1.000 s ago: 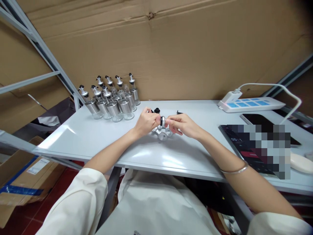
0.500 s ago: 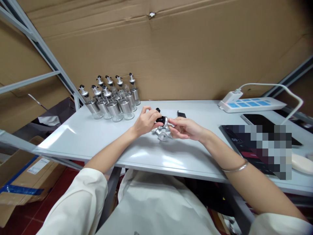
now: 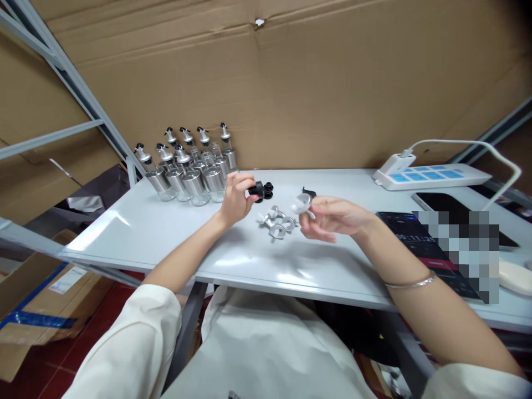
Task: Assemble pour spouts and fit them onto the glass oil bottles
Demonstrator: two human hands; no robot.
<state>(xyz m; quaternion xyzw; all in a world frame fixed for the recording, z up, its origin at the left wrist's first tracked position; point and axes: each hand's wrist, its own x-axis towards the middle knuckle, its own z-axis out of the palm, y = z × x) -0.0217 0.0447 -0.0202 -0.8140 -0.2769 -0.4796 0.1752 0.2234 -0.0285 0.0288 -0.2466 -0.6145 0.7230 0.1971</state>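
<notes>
My left hand (image 3: 239, 198) pinches a black stopper (image 3: 258, 190) above the white table. In my right hand (image 3: 330, 218) is a silver pourer spout (image 3: 301, 203), its round rim turned toward my left hand. The two parts are apart. Between and below the hands lie several more silver pourer spouts (image 3: 277, 229) in a loose cluster. Several black stoppers (image 3: 268, 190) sit just right of my left hand. Behind my right hand lie small black pieces (image 3: 308, 192), partly covered by the spout and fingers.
Several glass bottles with steel sleeves (image 3: 193, 184) stand at the back left, most topped with pourers. At right are a power strip (image 3: 440, 176) with a white charger (image 3: 394, 165), a dark phone (image 3: 440, 202) and a lit, partly blurred screen (image 3: 399, 226). Cardboard (image 3: 316, 83) rises behind.
The black stopper and silver pourer spout, together before, are now separated. My left hand has moved left with the stopper, my right hand slightly right with the spout.
</notes>
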